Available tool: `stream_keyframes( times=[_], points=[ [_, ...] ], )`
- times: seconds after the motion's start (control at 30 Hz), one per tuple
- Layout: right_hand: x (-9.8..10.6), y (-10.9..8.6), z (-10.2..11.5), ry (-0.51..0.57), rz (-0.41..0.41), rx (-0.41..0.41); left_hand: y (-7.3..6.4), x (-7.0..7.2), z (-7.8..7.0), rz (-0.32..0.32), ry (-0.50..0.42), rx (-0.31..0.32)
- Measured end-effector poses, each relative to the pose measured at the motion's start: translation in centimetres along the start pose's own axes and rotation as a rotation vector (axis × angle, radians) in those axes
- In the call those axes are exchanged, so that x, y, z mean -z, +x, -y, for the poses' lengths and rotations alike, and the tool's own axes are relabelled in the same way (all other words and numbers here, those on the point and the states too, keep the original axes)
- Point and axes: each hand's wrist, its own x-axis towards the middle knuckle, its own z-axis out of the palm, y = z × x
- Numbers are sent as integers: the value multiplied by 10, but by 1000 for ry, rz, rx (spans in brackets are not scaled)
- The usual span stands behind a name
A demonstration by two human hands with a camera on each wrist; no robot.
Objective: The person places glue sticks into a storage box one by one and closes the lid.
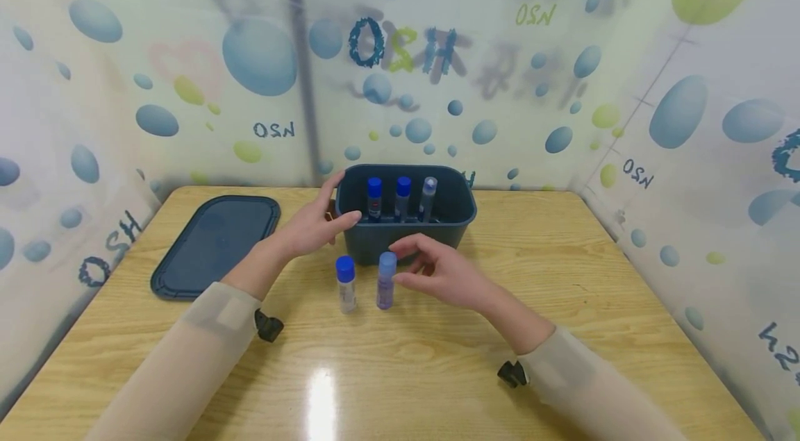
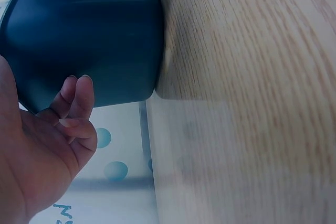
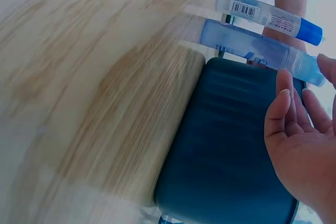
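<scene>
A dark blue bin (image 1: 406, 239) stands at the back of the table. Inside it are two blue-capped bottles (image 1: 374, 199) and a clear-topped one (image 1: 428, 199), upright. My left hand (image 1: 310, 224) spans the bin's left end, thumb by the front rim; its other fingers bend loosely beside the wall in the left wrist view. In front of the bin stands a purple-tinted bottle (image 1: 385, 288) with a pale blue cap. My right hand (image 1: 445, 273) has thumb and fingers spread by that cap, not closed round it. Left of it stands a clear bottle (image 1: 346, 292) with a dark blue cap and barcode label.
A dark blue lid (image 1: 219, 245) lies flat on the wooden table (image 1: 437, 385) left of the bin. A patterned curtain (image 1: 400, 114) hangs right behind the table and along both sides.
</scene>
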Motion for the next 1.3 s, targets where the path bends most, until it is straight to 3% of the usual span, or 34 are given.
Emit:
stream_keyframes(
  times=[0.33,0.77,1.3],
  points=[
    [-10,9,-3,43,17,1,0,0,1,0,-10,-14],
    [-12,10,-4,21,12,62,0,0,0,-2,-7,-21],
    [10,-1,28,28,-103,192,0,0,0,1,-14,-24]
  ],
)
